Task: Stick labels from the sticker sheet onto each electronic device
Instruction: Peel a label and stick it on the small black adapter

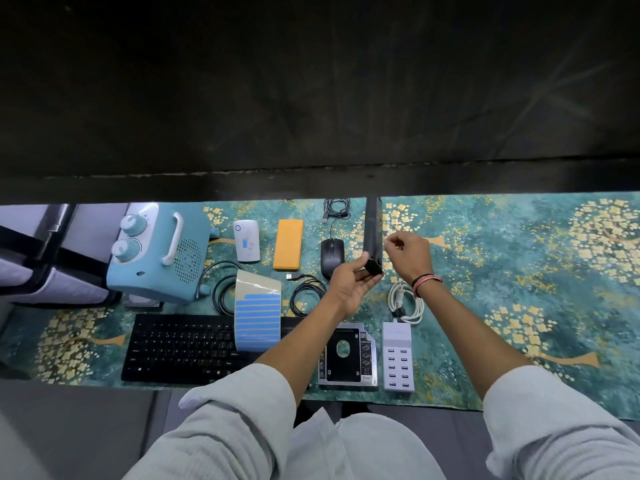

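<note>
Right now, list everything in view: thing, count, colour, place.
heater: 1, teal, far left
small device: 1, white, blue label on it
power bank: 1, orange, centre
mouse: 1, black
long device: 1, black, held up
sticker sheet: 1, blue labels, on keyboard
keyboard: 1, black, near left
drive caddy: 1, silver-black
USB hub: 1, white
white cable: 1
left hand: grips long device
right hand: fingertips pinched beside it
</note>
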Demonstrator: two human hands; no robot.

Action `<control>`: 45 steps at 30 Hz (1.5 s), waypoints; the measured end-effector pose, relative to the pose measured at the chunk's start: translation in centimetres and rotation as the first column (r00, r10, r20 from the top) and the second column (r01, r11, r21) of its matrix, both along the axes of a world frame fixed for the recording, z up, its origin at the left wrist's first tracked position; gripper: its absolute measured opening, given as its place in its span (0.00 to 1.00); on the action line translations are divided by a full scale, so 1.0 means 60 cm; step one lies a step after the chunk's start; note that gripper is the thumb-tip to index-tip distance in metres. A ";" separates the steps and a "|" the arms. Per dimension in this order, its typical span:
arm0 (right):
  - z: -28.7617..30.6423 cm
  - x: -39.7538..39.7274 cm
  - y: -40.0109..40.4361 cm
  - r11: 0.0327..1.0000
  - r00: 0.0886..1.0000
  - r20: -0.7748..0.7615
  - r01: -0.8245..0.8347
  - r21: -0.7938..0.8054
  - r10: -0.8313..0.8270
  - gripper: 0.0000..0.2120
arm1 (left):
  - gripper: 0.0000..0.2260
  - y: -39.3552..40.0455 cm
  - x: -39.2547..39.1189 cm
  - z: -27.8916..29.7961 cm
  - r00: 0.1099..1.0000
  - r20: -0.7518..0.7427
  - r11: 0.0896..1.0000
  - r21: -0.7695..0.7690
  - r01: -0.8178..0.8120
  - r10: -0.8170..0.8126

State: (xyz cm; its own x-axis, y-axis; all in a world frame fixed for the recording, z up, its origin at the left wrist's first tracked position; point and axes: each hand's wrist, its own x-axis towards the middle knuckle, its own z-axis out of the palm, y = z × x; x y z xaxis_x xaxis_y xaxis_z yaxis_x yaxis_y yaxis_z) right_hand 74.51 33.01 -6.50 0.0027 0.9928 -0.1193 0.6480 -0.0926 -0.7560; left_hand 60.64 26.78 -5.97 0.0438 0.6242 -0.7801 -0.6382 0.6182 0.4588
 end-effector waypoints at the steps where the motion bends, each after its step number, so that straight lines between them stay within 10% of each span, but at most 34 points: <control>1: 0.000 -0.001 0.000 1.000 1.000 0.007 -0.016 -0.005 0.016 0.07 | 0.08 0.001 0.000 -0.001 1.000 0.001 1.000 0.000 0.008 -0.008; 19: 0.001 0.013 -0.013 0.978 0.945 -0.326 -0.027 -0.205 -0.042 0.07 | 0.09 0.000 -0.002 -0.007 0.997 -0.024 0.997 0.040 0.071 -0.070; 38: 0.004 0.006 -0.051 0.999 0.982 -0.188 -0.012 -0.043 0.004 0.17 | 0.10 -0.002 -0.002 0.008 0.995 -0.065 0.994 0.062 0.085 -0.081; 45: 0.002 0.006 -0.047 0.944 0.878 -0.421 0.092 -0.318 -0.228 0.11 | 0.16 -0.010 -0.001 0.012 0.956 -0.230 0.971 0.116 0.211 -0.181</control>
